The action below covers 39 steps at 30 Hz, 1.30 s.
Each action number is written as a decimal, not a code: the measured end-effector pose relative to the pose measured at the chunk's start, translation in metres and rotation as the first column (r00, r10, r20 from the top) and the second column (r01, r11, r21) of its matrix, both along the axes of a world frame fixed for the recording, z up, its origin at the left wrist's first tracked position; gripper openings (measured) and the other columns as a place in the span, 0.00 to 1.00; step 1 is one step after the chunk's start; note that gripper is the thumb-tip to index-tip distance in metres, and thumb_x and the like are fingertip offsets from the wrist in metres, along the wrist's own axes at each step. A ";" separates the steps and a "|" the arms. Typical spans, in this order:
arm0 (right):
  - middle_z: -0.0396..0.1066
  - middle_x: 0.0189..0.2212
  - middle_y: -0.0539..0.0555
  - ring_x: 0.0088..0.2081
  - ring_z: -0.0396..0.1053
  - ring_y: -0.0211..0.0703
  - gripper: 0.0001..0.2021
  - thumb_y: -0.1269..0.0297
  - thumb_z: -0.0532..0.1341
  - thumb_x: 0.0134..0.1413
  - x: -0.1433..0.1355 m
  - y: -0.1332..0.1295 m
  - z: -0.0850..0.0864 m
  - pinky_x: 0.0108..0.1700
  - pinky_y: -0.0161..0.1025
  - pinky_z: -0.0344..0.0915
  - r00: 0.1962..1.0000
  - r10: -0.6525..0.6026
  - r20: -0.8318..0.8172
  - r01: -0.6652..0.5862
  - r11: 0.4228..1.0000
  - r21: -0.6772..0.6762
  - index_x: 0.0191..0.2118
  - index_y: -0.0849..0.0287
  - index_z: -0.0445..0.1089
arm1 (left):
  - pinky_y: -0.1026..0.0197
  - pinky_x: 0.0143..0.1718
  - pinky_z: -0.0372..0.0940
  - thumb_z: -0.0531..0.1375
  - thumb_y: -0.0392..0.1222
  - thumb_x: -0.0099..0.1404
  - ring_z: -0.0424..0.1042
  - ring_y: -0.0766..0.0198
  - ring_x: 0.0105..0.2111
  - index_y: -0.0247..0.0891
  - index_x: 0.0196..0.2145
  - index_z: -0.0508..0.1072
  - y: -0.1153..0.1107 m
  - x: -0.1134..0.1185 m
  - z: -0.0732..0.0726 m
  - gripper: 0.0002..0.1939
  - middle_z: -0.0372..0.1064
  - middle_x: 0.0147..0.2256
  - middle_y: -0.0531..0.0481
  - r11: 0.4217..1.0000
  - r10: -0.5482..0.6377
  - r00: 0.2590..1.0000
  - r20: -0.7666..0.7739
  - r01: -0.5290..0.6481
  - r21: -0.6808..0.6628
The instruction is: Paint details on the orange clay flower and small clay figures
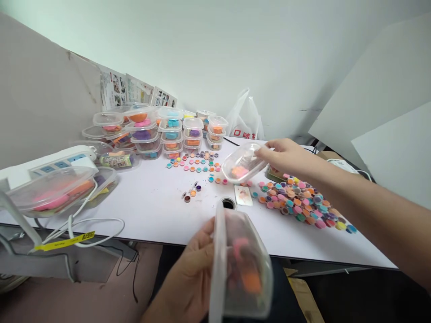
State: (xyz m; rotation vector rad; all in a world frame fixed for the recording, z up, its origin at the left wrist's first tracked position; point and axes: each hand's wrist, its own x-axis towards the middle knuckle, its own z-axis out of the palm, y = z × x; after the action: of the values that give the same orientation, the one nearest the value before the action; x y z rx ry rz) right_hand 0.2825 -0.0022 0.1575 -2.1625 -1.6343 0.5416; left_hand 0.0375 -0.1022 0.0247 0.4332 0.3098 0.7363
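Observation:
My left hand grips a lidded clear plastic container near the table's front edge. The box is tipped on its side, with pink and orange lumps visible through its wall. Over the middle of the table, my right hand pinches the edge of a smaller clear plastic container, which is tilted and has an orange-pink lump inside. Below it lie a small white card with reddish smears and a round black pot. A heap of small colourful paint pots lies under my right forearm.
Stacked clear containers with coloured lumps stand at the back left. A power strip, a white cable and a large container occupy the left side. Behind is a white plastic bag. More paint-pot strips lie mid-table.

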 end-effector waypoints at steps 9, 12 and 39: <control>0.78 0.28 0.65 0.29 0.74 0.52 0.17 0.56 0.54 0.61 0.029 0.068 -0.059 0.32 0.46 0.68 0.988 -0.041 0.146 0.048 0.998 -0.045 0.31 0.62 0.73 | 0.55 0.45 0.76 0.66 0.38 0.63 0.78 0.50 0.50 0.43 0.55 0.74 -0.007 0.008 0.019 0.22 0.78 0.48 0.44 0.957 0.291 0.952 -0.098 -0.289 0.035; 0.78 0.30 0.66 0.34 0.76 0.56 0.18 0.57 0.52 0.63 0.028 0.074 -0.062 0.35 0.47 0.68 0.960 -0.066 0.271 0.087 0.994 -0.067 0.34 0.62 0.75 | 0.55 0.49 0.75 0.68 0.37 0.61 0.72 0.48 0.58 0.49 0.63 0.67 -0.004 0.004 0.024 0.33 0.74 0.56 0.46 0.910 0.407 0.890 -0.205 -0.415 0.006; 0.66 0.48 0.68 0.43 0.68 0.54 0.43 0.47 0.72 0.47 -0.085 -0.051 -0.009 0.42 0.47 0.68 0.305 0.891 0.336 -0.943 0.333 -0.028 0.63 0.70 0.64 | 0.50 0.61 0.65 0.65 0.27 0.56 0.66 0.48 0.62 0.50 0.66 0.60 0.005 -0.027 -0.013 0.42 0.67 0.61 0.47 0.743 0.440 0.832 -0.337 -0.127 0.657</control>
State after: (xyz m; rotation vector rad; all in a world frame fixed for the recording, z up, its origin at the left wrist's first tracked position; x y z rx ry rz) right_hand 0.1972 -0.0528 0.1483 -0.9213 -2.9414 0.3038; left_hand 0.0106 -0.0967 0.0118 1.2288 0.6176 1.0426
